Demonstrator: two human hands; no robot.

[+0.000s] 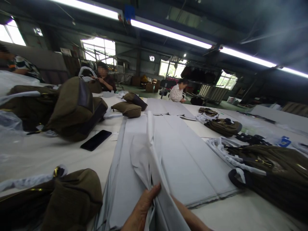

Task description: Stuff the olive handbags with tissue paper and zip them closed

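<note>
A light grey sheet (156, 166) of thin, limp material is raised in a standing fold in front of me. Closed on the near end of that fold is my left hand (143, 202), thumb on top. My right hand is behind the sheet, with only the wrist and forearm (187, 213) showing, so its fingers are hidden. Under the fold lies a stack of similar grey sheets (185, 160) with ragged layered edges. Another grey stack (168, 106) lies just beyond it.
Olive-brown bags (72, 109) stand at the left, beside a black phone (96, 140). Another bag (74, 199) is near left. More bags (276, 173) with wrapped straps lie at the right. Across the white table (106, 166), a person (177, 92) and other people are at work.
</note>
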